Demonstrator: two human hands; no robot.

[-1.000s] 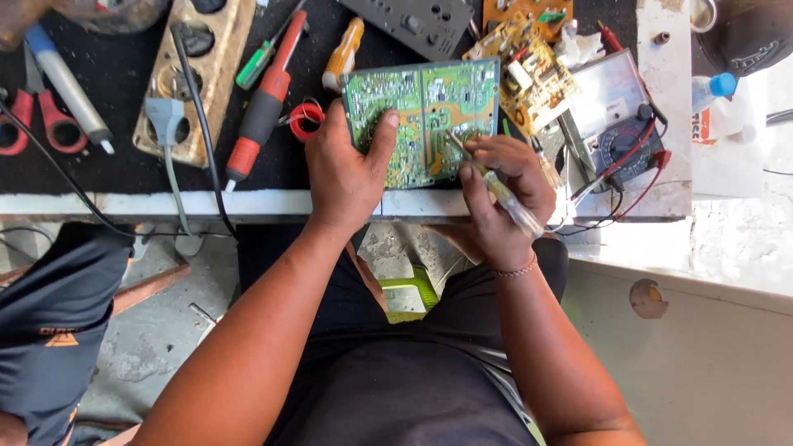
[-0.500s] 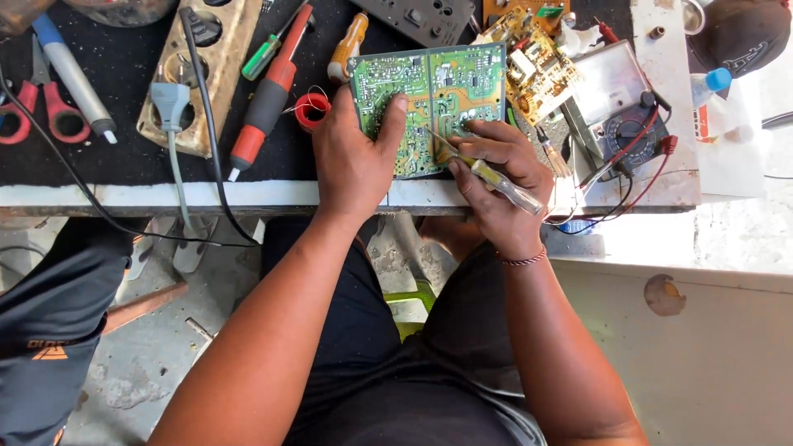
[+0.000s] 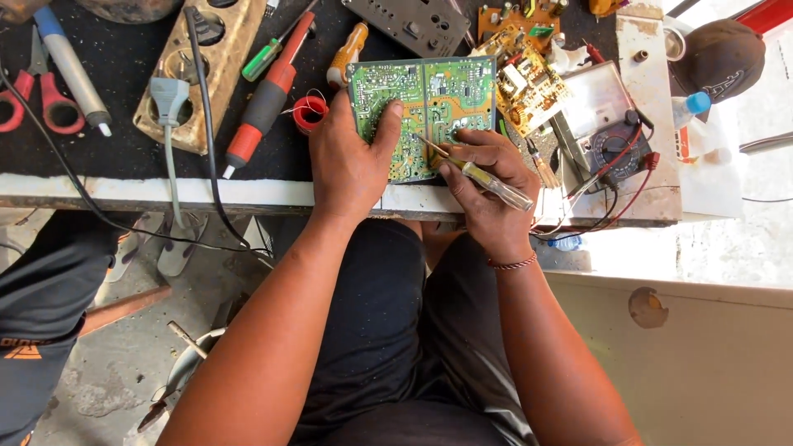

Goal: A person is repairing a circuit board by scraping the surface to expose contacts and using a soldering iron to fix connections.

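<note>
While our left hand (image 3: 351,161) lies mostly open, palm down, thumb pressing the green circuit board (image 3: 425,103) flat at the bench's near edge, our right hand (image 3: 483,186) closes around a clear-handled screwdriver (image 3: 483,176), tip touching the board. Left of us we note red-handled scissors (image 3: 29,91), a wooden socket strip (image 3: 202,62) and a red soldering iron (image 3: 268,95); a red wire spool (image 3: 311,111) sits just beside the left hand. Right of the board: a yellow circuit board (image 3: 529,83), then a multimeter (image 3: 607,124). Black mat (image 3: 116,140) over the bench; concrete floor (image 3: 91,380) below.
</note>
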